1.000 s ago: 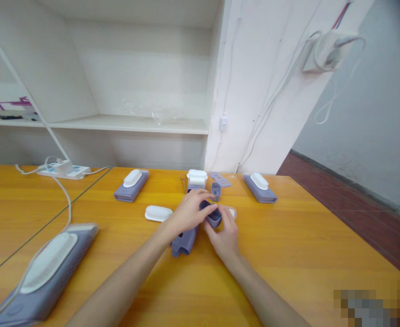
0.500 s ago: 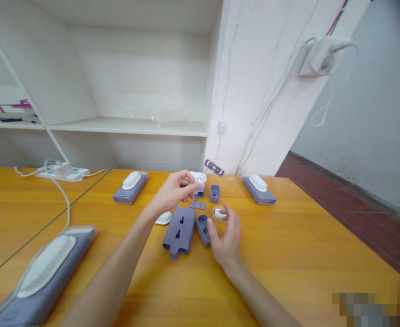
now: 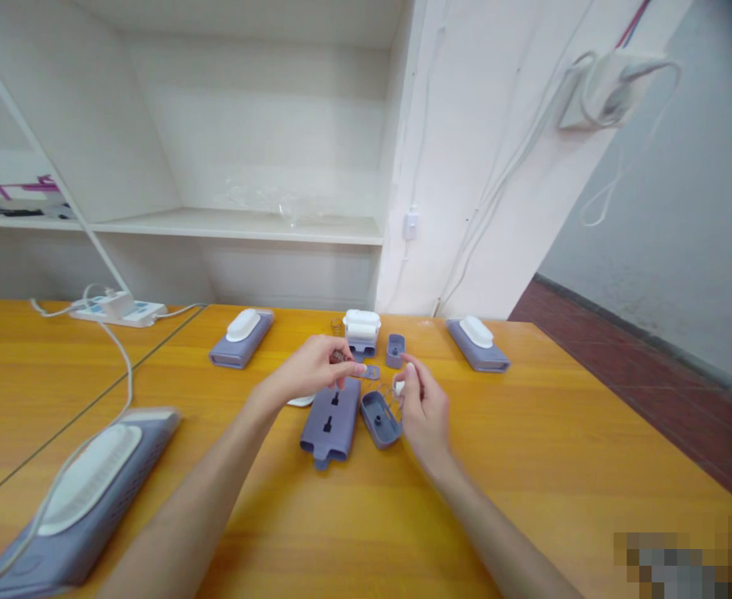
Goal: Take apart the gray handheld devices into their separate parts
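My left hand [image 3: 316, 366] is closed in a pinch on a small wire spring [image 3: 339, 356], partly hidden by the fingers. By its fingertips is a slotted grey-purple plate [image 3: 371, 373]. My right hand [image 3: 427, 408] is also pinched; what its fingers hold is hidden. Thin wire coils [image 3: 388, 389] show just left of it, above an oval grey-purple cup [image 3: 379, 420] with a central post. A small white part [image 3: 398, 388] is half covered by the right fingers. Below the left hand lies a flat grey-purple housing [image 3: 330, 424] with two keyhole slots, beside a partly hidden white cover [image 3: 302, 401].
Behind the hands stand a white-topped unit [image 3: 362, 326], a smaller cup [image 3: 395, 349] and a loose spring [image 3: 337, 327]. Assembled white-and-purple units lie at left [image 3: 241, 337], right [image 3: 478, 343] and near left [image 3: 91, 499]. A power strip [image 3: 120, 311] with a cable sits back left.
My left hand has come down and nearer; the dark slotted plate and coils seen beyond it are gone from there. My right fingers have closed to a pinch, and coils now show beside them.
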A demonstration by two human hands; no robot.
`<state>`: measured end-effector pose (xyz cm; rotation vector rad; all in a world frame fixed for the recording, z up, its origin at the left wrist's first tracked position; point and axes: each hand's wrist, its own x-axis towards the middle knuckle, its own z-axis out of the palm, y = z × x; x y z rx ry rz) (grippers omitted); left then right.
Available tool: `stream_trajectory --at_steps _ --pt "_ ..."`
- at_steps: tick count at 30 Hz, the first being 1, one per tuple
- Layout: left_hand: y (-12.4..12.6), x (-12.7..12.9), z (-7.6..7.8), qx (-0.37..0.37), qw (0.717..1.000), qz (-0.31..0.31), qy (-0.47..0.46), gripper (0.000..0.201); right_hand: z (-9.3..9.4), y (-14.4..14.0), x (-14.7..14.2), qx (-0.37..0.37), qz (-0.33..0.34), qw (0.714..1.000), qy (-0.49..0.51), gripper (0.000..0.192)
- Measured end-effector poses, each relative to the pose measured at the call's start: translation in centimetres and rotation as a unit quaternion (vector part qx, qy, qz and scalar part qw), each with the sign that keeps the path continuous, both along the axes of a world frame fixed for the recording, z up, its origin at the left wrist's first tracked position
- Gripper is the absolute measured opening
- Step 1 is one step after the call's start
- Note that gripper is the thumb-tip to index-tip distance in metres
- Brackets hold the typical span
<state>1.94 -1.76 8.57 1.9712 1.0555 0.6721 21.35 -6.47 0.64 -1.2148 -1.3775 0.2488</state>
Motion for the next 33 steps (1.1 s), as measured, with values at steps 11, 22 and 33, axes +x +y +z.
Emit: stream_trajectory --at_steps 11,22,33 --pt "2.5 -3.1 -2.2 -0.075 0.992 0.087 0.042 0.06 -1.9 0.9 2.2 0.065 -0.007 0.977 -0.203 0.03" --pt "1.2 -6.7 -4.9 0.158 0.948 0.139 0.237 0.034 -0.1 -0.4 0.6 0.037 0.03 0.951 -0.306 0.029" --pt "0.7 -8.9 -5.7 0.028 0.952 0.03 0.304 0.061 2.5 -1.2 -6.7 -0.164 0.223 0.848 -0.452 0.109"
